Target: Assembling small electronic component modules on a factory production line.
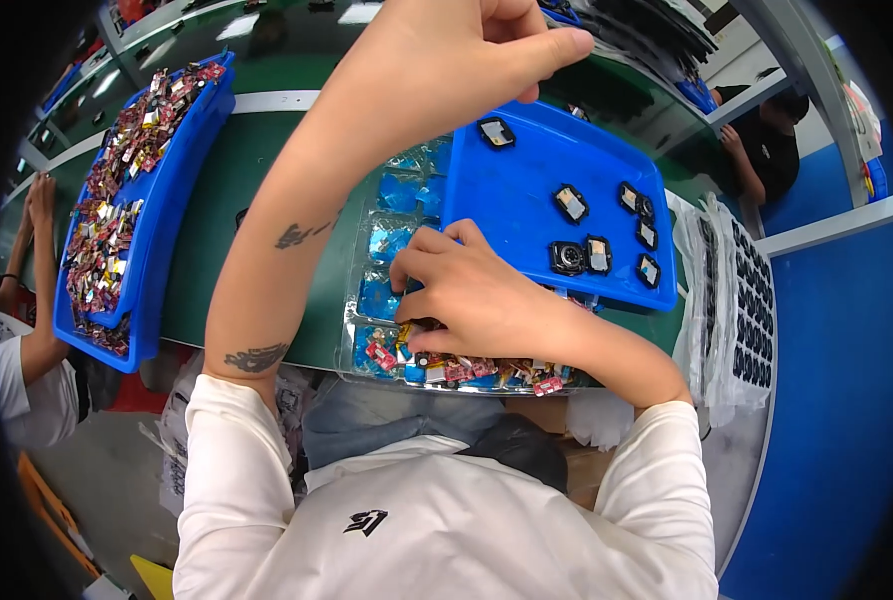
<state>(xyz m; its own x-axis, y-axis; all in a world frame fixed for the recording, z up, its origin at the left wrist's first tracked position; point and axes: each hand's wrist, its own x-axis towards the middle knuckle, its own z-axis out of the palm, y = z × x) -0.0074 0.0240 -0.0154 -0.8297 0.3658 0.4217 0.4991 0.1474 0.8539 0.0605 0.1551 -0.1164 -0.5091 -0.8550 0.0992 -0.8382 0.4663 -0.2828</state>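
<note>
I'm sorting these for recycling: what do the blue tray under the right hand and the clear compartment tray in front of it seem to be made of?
The blue tray looks like moulded plastic, matte: even colour, rounded raised rim. The clear compartment tray looks like thin formed plastic, glossy: see-through, with bright glints along its pocket edges. Neither can be confirmed by sight alone.

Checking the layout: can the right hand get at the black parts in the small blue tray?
Probably yes. The right hand rests at the blue tray's near edge, and the black parts lie uncovered just beyond it, with nothing between.
</note>
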